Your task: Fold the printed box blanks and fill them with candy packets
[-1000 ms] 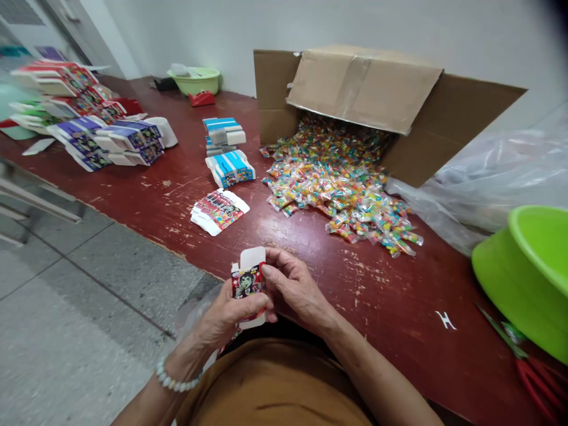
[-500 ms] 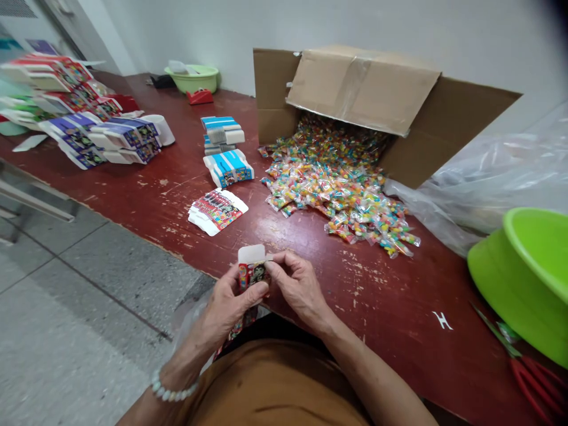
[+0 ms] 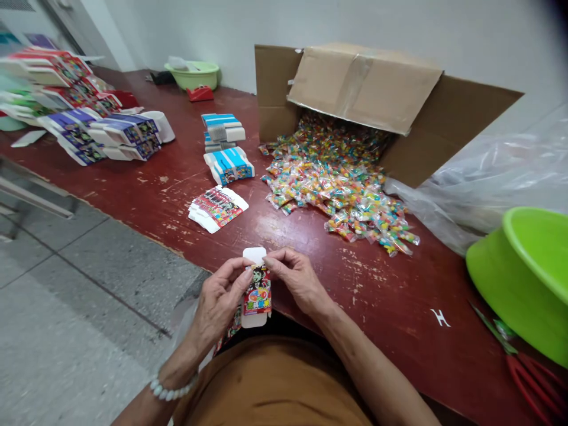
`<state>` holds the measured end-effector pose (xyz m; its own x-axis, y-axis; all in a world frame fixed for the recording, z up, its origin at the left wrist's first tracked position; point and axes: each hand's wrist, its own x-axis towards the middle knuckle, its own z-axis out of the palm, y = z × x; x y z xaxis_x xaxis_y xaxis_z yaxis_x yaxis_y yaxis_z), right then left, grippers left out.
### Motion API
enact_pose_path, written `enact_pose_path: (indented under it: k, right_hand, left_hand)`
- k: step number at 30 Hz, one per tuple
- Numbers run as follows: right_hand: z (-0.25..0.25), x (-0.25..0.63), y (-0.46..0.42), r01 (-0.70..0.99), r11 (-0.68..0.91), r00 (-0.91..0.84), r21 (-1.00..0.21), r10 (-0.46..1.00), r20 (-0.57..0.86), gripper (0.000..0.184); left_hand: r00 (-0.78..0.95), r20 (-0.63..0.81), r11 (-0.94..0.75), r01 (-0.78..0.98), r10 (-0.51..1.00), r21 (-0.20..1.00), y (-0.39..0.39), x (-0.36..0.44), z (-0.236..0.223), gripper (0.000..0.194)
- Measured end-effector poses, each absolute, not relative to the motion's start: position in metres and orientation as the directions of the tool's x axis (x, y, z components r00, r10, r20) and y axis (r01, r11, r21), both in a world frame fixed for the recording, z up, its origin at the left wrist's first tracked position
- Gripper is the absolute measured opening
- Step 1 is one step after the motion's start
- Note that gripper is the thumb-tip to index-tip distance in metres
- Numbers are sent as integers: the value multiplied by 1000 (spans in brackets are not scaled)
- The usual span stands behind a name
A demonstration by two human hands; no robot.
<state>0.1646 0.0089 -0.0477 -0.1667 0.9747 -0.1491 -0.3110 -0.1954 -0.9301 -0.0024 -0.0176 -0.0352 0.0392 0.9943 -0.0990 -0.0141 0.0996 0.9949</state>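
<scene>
A small red printed candy box (image 3: 258, 294) is held over the table's front edge, its white flaps sticking out at top and bottom. My left hand (image 3: 220, 299) pinches its upper left side between thumb and fingers. With thumb and forefinger, my right hand (image 3: 298, 278) grips the upper right corner by the top flap. Just beyond lies a fanned stack of flat red cartons (image 3: 218, 208). More red printed cardboard (image 3: 229, 329) shows partly under my left wrist, mostly hidden.
A tipped cardboard carton (image 3: 366, 89) spills small candy bags (image 3: 328, 192) over the red table (image 3: 306, 337). Blue boxes (image 3: 229, 164) and purple boxes (image 3: 126, 133) are stacked leftward. At right are a green basin (image 3: 510, 260) and red-handled scissors (image 3: 528, 373).
The box in my hands has tipped so that its printed front and lower flap now show. My left fingers have shifted up to its top edge; the right hand stays at the upper corner.
</scene>
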Motion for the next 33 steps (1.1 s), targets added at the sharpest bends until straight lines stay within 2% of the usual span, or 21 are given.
enact_pose_path:
  k: [3, 6, 8, 10, 11, 14, 17, 19, 23, 27, 30, 33]
  right_hand:
    - [-49, 171, 18, -358, -320, -243, -877, 939, -243, 36]
    - [-47, 173, 22, -338, -319, -303, -885, 928, -219, 41]
    - [-47, 173, 21, -281, -236, -312, -930, 939, -144, 34]
    - [-48, 172, 18, -219, -109, -264, -970, 963, -49, 29]
    - [-48, 172, 17, -186, -48, -225, -981, 974, -4, 28]
    - [-49, 173, 13, -35, 138, -195, -990, 970, 143, 21]
    - [-47, 175, 12, 68, 257, -267, -964, 936, 231, 22]
    - [-45, 176, 14, 54, 204, -282, -977, 942, 181, 23]
    - [-39, 174, 20, -26, -42, -332, -999, 943, -31, 24]
    - [-32, 171, 22, -179, -267, -372, -947, 909, -186, 30]
    - [-28, 173, 21, -230, -195, -359, -953, 928, -104, 29]
    - [-27, 180, 19, -111, 33, -420, -993, 904, 77, 25]
  left_hand:
    - [82, -85, 83, 29, 993, 996, -14, -5, -35, 26]
    - [71, -73, 76, -36, 995, 996, -12, -2, -33, 32]
    - [47, -131, 136, -155, 990, 978, -12, 0, -31, 58]
    - [67, -252, 260, -274, 966, 926, -12, 0, -30, 83]
    - [118, -322, 343, -316, 939, 885, -13, 0, -30, 86]
    - [335, -480, 581, -359, 811, 730, -15, -1, -31, 77]
    - [382, -500, 626, -386, 777, 677, -16, 3, -32, 73]
    - [341, -490, 594, -380, 803, 709, -17, 7, -31, 72]
    - [275, -473, 542, -299, 837, 786, -16, 12, -28, 74]
    - [289, -455, 519, -207, 843, 830, -15, 8, -28, 74]
    - [283, -440, 504, -220, 852, 835, -14, 5, -29, 73]
    - [258, -434, 493, -252, 864, 833, -13, 5, -29, 80]
